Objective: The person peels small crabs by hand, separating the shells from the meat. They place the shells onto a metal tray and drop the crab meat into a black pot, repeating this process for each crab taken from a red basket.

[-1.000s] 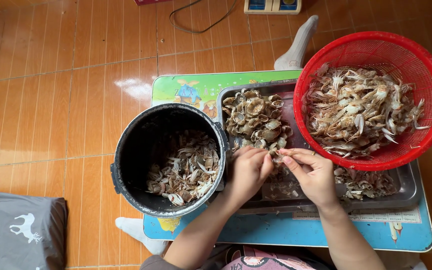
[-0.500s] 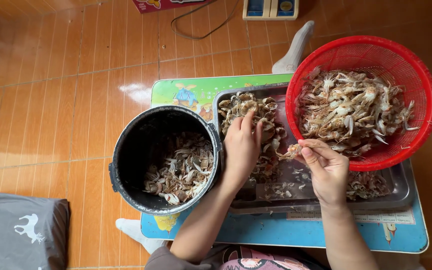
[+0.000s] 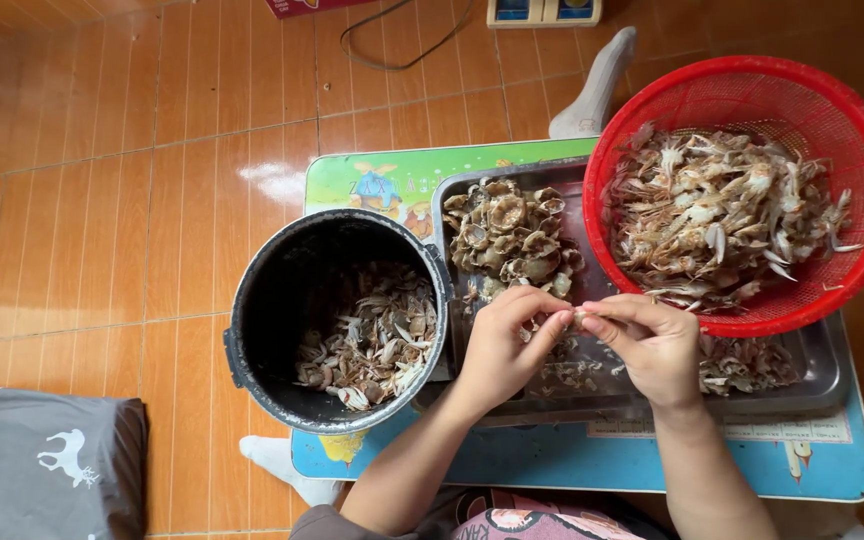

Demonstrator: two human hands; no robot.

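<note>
1. Across the tiled floor (image 3: 102, 200) sits your low bench (image 3: 592, 455), a colourful board with a blue near edge and a green far-left corner.
2. On the bench's right half lies a metal tray (image 3: 822, 370); a red basket (image 3: 852, 130) heaped with small crabs (image 3: 722, 215) overhangs the tray's far-right corner.
3. At the bench's left edge stands a black pot (image 3: 282, 300), touching the tray and holding a layer of discarded shell bits (image 3: 372, 335).
4. At the tray's far-left corner sits a pile of round crab shells (image 3: 507, 235), with loose scraps (image 3: 742, 362) along its near-right side.
5. Your left hand (image 3: 502, 345) and right hand (image 3: 652, 345) meet over the tray's middle, near its front edge.
6. Both grips are pinched closed on one small pale crab piece (image 3: 578, 314), held between the fingertips just above the tray; it is too small to tell more.
</note>
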